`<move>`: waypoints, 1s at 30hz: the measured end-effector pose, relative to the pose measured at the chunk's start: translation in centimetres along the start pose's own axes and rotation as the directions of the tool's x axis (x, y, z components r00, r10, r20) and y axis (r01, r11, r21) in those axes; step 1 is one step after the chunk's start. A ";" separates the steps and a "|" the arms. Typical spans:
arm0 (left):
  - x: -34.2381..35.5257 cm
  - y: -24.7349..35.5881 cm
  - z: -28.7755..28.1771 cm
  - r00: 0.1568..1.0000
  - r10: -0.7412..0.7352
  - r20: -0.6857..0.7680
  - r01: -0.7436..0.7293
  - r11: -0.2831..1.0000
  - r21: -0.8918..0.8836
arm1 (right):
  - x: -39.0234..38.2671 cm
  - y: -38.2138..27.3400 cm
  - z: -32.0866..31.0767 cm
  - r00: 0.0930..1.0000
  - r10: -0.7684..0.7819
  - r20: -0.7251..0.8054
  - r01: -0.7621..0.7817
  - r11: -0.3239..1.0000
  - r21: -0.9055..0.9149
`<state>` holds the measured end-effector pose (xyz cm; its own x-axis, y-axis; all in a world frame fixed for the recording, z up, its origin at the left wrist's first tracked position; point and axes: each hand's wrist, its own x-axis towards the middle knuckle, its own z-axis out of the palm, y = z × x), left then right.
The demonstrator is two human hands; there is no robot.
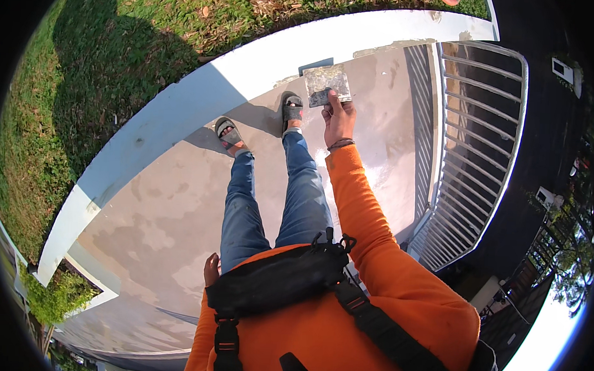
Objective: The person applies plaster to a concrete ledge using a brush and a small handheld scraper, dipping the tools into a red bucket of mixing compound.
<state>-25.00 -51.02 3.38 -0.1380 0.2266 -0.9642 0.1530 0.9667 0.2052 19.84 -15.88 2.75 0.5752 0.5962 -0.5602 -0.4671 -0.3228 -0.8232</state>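
My right hand (pixel 339 121) is stretched out ahead, closed on a thin, square, stained grey-white plate (pixel 328 78) that looks like a scraper or trowel blade. My thumb lies over a dark patch along its near edge; whether that is a handle I cannot tell. The plate is held above the floor, close to the inner edge of a low white wall (pixel 248 72). Down by my left thigh hangs my left hand (pixel 211 269), partly hidden, its fingers not readable. Nothing shows in it.
My sandaled feet stand on a patchy, damp-looking grey floor (pixel 144 245) near the wall. Beyond the wall lies grass (pixel 138 55). A white metal railing (pixel 481 146) runs along the right. A black bag (pixel 274 279) hangs at my waist. A small shrub (pixel 54 291) grows at the left.
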 end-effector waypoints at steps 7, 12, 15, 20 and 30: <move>2.9 -5.0 -2.3 0.999 0.028 0.026 -0.023 0.988 -0.151 | 1.0 1.1 0.5 0.995 0.096 -0.017 -0.097 0.992 -0.078; 0.3 0.5 -1.1 0.991 -0.121 0.055 0.127 0.986 -0.110 | -0.3 -0.7 0.0 0.997 0.043 -0.064 -0.047 0.997 -0.062; 1.2 -0.2 -1.5 0.982 -0.172 0.074 0.180 0.976 -0.121 | 0.6 -1.2 1.5 0.997 -0.046 -0.061 0.043 0.998 -0.054; 1.1 -0.9 -0.9 0.981 -0.182 0.074 0.191 0.970 -0.148 | 1.4 -0.8 1.2 0.992 -0.071 -0.100 0.052 0.982 -0.180; 0.1 -0.1 2.2 0.980 -0.190 0.054 0.196 0.971 -0.140 | 2.8 -2.5 -0.3 1.000 -0.026 -0.010 0.025 0.994 -0.110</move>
<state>-22.91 -51.34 2.92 -0.1113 0.0316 -0.9933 -0.0155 0.9993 0.0335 22.75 -13.62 3.20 0.5939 0.5970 -0.5394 -0.3761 -0.3866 -0.8421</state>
